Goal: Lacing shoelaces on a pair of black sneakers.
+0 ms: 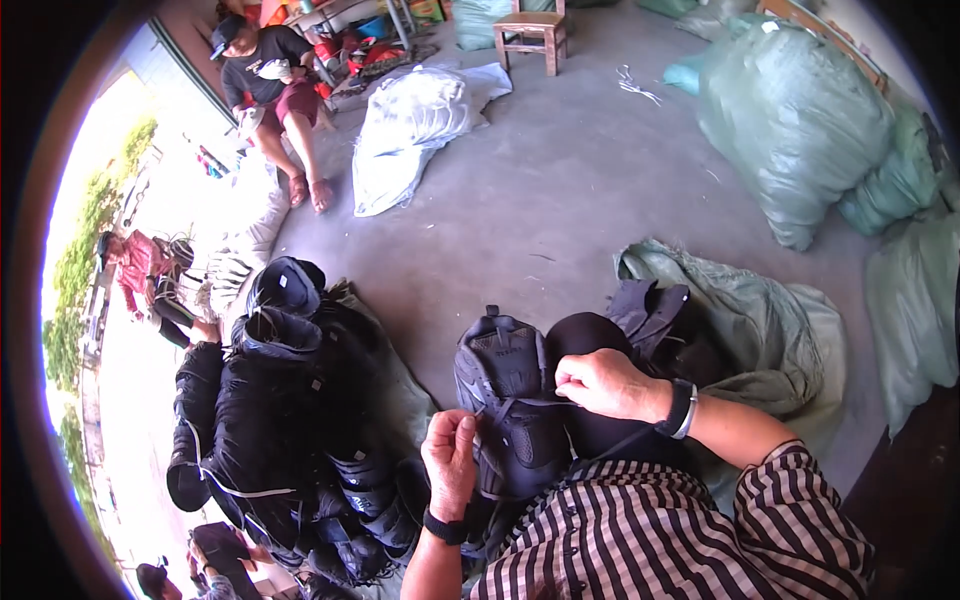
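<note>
A dark grey shoe upper (507, 365) with a loop at its top lies across my lap. My left hand (450, 465) is closed in a pinch at its left edge, thumb and forefinger together on the end of a thin cord. On the other side, my right hand (612, 385) also pinches, with a thin grey cord (540, 402) running from its fingertips across the upper. Black bands circle both wrists. To my left rises a big heap of black shoe uppers (270, 430), some tied together with white string (245, 490).
More dark uppers (650, 310) lie on a green woven sack (770, 310) at the right. Large stuffed green sacks (795, 125) stand at the back right, near a wooden chair (531, 38). A seated person (265, 75) handles something pale beside a white sack (420, 120).
</note>
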